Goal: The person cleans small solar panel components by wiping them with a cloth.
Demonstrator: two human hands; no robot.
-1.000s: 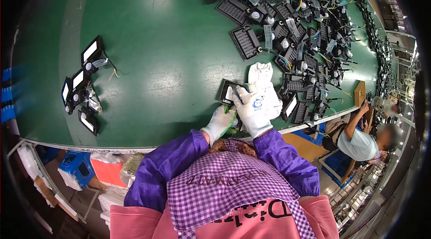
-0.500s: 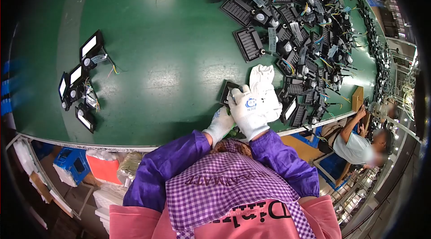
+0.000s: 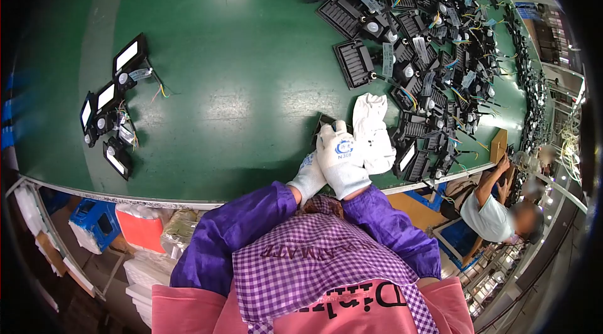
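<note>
Close together at the table's front edge are both my hands, in white gloves. My right hand [image 3: 340, 157] lies over a small black floodlight [image 3: 324, 120], its fingers bent and pressed together on it. Only the top of this floodlight shows beyond my fingertips. Tucked partly behind the right one is my left hand [image 3: 308, 177], closed at the near side of the same floodlight; its fingertips are hidden. A crumpled white cloth or spare glove [image 3: 375, 136] lies flat just right of my right hand.
Many black floodlights [image 3: 355, 64] with round sensors, tags and coloured wires crowd the right of the green table [image 3: 220, 102]. Several more [image 3: 107, 96] lie at the left. A person [image 3: 496, 211] sits at the far right, near a brown cardboard piece [image 3: 499, 144]. Bins stand below the edge.
My right hand has shifted slightly left and towards me, covering more of the floodlight. A small gap to the white cloth has widened. The view has moved slightly.
</note>
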